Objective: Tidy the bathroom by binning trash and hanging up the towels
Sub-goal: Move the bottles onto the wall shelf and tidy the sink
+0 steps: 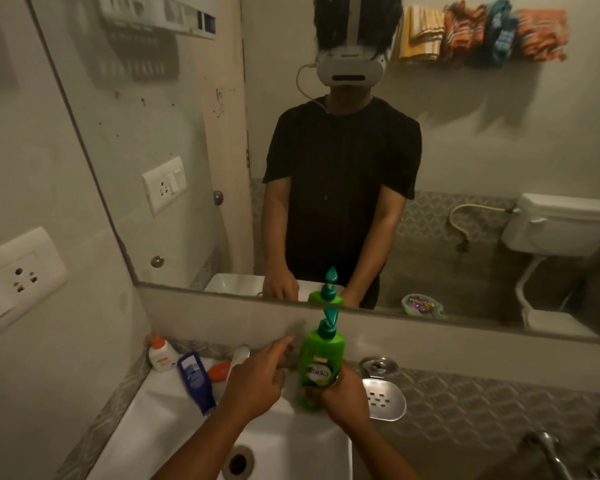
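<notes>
Green plastic filled the right hand: fingers curled round the base of a pump bottle, kept upright, probably to stand it back by the wall. The left hand hovered beside it, loosely open, holding nothing. Towels already hung on the wall (seen in the mirror); a wrapper-filled bin showed there too.

A home bathroom: a white ceramic washbasin under a wall mirror, which reflects a white toilet cistern and colourful hung towels.
</notes>
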Demonstrator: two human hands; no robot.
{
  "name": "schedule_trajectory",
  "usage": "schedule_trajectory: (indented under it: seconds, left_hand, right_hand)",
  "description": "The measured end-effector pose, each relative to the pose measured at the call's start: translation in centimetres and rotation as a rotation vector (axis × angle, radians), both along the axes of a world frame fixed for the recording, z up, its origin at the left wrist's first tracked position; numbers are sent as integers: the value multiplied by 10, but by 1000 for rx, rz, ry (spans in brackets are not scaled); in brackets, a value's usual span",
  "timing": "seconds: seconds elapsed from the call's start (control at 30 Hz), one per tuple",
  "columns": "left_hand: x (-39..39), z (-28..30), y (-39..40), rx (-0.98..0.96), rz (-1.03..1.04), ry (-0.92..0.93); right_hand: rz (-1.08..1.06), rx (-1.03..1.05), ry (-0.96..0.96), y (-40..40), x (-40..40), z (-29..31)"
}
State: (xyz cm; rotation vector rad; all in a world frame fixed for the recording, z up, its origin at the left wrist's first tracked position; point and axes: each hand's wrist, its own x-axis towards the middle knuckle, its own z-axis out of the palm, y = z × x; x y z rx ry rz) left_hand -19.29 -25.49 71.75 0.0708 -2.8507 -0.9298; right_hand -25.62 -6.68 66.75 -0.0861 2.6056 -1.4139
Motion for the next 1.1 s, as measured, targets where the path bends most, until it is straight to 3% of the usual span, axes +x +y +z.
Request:
schedule_trajectory:
  seconds: [0.23,0.47,0.63,0.87,1.0,1.1]
  left_hand:
    - [24,24,-3,74,42,74]
    - [63,84,-24,76,185,256]
    - [96,144,-37,-30,246,407]
    - [164,249,-63,-224,416,772]
    - [208,314,-79,-444,427,869]
    - [241,359,-86,-646,487,1057]
  right_hand:
    - [151,-125,5,-4,-5,43]
    - [373,-235,81,-23,2,125]
    - [547,-287,156,-46,15,201]
    - [807,-431,234,-80,49,328]
    - [940,-441,315,-93,62,400]
    - [1027,-469,367,-101,72,456]
